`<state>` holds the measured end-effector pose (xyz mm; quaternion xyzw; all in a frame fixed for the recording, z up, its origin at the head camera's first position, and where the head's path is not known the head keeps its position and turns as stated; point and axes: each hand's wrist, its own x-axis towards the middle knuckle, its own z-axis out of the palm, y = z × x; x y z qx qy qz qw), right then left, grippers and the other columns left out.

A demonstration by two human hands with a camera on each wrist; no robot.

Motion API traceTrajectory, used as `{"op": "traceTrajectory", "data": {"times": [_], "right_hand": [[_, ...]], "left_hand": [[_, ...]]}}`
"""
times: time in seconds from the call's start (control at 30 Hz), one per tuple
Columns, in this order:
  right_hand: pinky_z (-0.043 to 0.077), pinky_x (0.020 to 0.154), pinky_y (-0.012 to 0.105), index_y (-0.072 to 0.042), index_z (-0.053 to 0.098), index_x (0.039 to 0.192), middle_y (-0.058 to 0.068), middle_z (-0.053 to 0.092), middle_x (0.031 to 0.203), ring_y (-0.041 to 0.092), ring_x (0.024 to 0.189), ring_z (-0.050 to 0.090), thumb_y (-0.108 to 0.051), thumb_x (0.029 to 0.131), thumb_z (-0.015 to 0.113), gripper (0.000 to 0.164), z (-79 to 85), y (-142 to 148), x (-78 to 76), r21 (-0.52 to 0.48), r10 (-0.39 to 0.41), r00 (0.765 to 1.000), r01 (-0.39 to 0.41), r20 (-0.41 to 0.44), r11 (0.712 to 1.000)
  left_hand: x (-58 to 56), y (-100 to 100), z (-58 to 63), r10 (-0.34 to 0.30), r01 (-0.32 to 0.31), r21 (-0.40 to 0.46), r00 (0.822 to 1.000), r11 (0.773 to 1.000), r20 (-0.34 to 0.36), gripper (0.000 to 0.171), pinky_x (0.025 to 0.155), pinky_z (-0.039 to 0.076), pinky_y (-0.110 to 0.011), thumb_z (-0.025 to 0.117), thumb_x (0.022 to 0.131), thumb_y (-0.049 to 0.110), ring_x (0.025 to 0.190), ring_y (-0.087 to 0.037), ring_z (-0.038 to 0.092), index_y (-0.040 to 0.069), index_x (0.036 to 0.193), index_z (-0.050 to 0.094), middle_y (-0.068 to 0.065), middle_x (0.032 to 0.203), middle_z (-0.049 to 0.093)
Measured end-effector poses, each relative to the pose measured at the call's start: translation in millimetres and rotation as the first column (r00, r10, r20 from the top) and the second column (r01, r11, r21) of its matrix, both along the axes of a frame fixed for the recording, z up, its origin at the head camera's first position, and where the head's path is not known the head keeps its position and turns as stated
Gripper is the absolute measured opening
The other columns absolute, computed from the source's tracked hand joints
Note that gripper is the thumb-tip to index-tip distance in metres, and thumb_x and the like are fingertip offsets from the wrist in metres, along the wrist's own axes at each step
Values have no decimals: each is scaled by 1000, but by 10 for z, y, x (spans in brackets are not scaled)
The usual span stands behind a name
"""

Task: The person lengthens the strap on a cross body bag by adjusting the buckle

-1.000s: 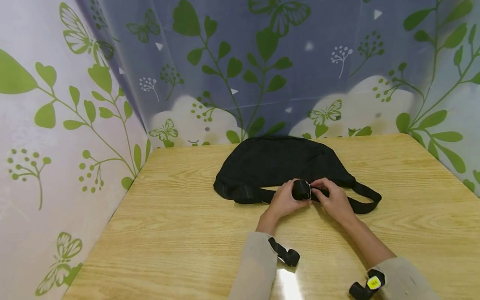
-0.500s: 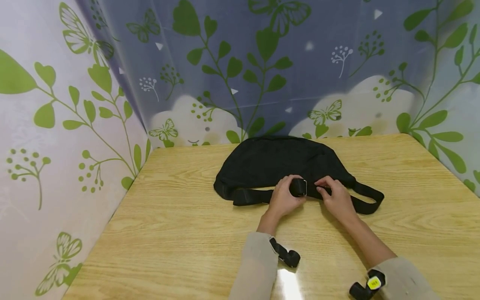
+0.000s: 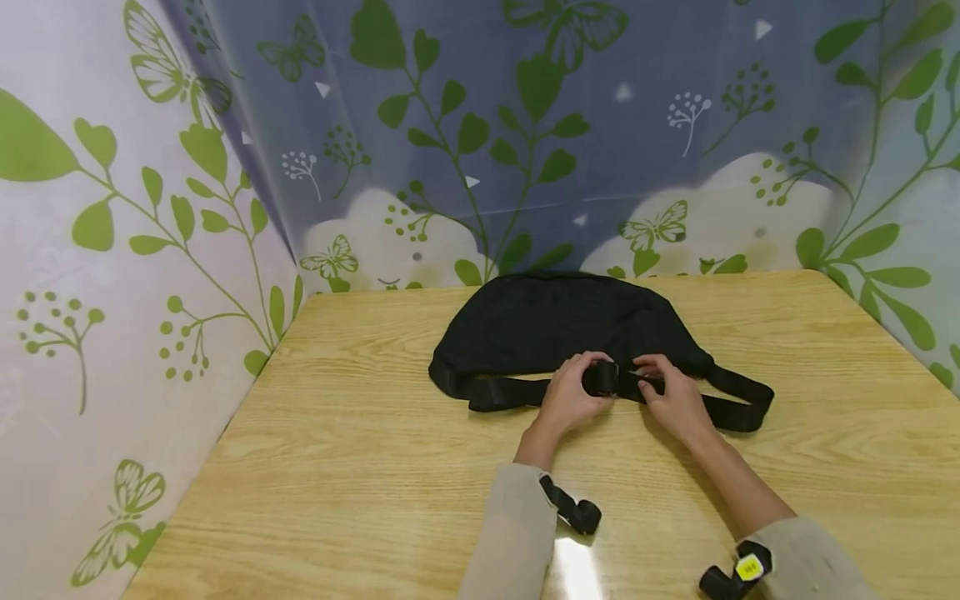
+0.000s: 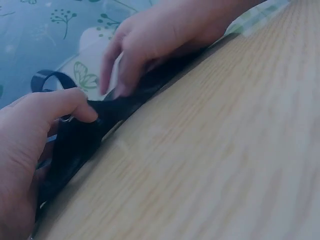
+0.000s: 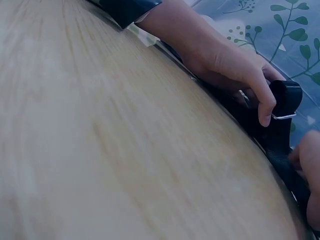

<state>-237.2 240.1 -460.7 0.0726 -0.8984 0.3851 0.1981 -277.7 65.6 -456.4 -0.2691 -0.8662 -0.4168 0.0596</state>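
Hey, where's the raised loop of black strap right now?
In the head view, the raised loop sits right of center, at the left hand, with the right hand on its right and the black bag just behind it.

The head view was bright and evenly lit, sharp enough to show the grain of the table (image 3: pixel 337 467). A white streak of glare lay on the wood well in front of the black bag (image 3: pixel 555 325), whose dark cloth swallowed most detail. Behind the bag, the backdrop (image 3: pixel 472 50) looked dimmer and slightly soft. Both wrist views were duller, with a bluish cast. In the left one, the fingers of the right hand (image 4: pixel 150 42) at the bag were blurred; in the right one, the wood before the bag was out of focus.
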Motion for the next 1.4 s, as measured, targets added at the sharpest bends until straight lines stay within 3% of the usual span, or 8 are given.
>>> {"op": "traceTrajectory", "data": {"times": [0.1,0.27,0.4,0.7,1.07,1.4], "right_hand": [[35,89,52,0,51,117,20,57,110,36,104,52,-2,90,57,28,15,-22,8,-83,125,991,-121,46,989],[33,92,51,1,48,111,19,53,109,36,105,49,-14,92,57,26,48,-45,31,-192,160,985,-145,65,971],[36,87,45,-1,51,103,14,55,100,29,97,53,-13,91,59,19,56,-47,29,-213,126,991,-115,39,970],[42,76,35,-5,58,95,8,62,91,21,88,57,-3,87,61,8,16,-46,5,-111,63,998,-64,-15,992],[39,77,49,-3,56,91,16,61,91,33,89,55,4,86,60,9,11,-10,-2,-40,18,1000,-19,-15,999],[41,65,43,-2,58,87,17,63,84,32,74,57,7,83,59,9,17,49,6,20,-131,991,131,-23,991]], "left_hand": [[2,-3,2,-44,44,-7,999,999,20,49,87,39,-30,78,72,16,100,-13,50,23,116,57,3,107,55],[5,-4,5,-60,60,-3,998,998,29,50,85,39,-28,79,71,16,99,-12,50,23,116,57,3,107,55],[8,3,3,-56,57,-5,998,998,29,51,82,40,-26,79,71,15,97,-13,50,23,116,57,2,106,55],[-3,12,-15,-38,38,-12,999,999,22,51,76,41,-24,78,71,15,90,-12,50,21,117,56,2,103,55],[12,21,4,46,-47,-31,999,998,-25,47,79,40,-27,77,71,20,93,-11,49,25,113,57,7,102,54],[-1,8,-11,120,-117,29,986,993,-119,44,78,37,-27,75,69,21,90,-11,49,21,110,59,8,100,55]]}}
